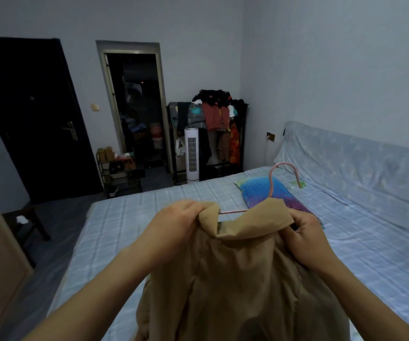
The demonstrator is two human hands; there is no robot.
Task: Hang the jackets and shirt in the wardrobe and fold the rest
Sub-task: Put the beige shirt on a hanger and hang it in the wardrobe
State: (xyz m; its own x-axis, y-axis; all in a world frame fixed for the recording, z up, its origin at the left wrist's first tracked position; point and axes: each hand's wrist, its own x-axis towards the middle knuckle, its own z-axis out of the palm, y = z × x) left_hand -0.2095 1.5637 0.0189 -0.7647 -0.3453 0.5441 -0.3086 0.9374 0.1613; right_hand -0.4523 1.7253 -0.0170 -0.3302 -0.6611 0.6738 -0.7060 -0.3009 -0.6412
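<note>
A person stood at the foot of a bed covered in a pale blue checked sheet [149,217], seen from a camera on their head. Both bare hands were raised in front of them, holding up a tan cotton jacket [235,279] by its collar above the bed. The left hand [173,221] had its fingers curled tightly over the left end of the collar, bunching the cloth. The right hand [306,232] gripped the right end of the collar, fingers folded in around the fabric. A thin pink wire hanger [283,173] sat inside the jacket: its hook rose above the collar and a short length of its bar showed between the two hands. The grip at both collar ends was probably meant to settle the shoulders onto the hanger so the jacket would hang straight. The rest of the jacket drooped down toward the person's body.

A bright blue and purple pillow [267,190] lay on the bed beyond the hands. Against the far wall stood an open black clothes rack [208,134] heaped with garments, likely the hanging place, well apart from the jacket. A white tower fan [191,156] stood in front of it.
</note>
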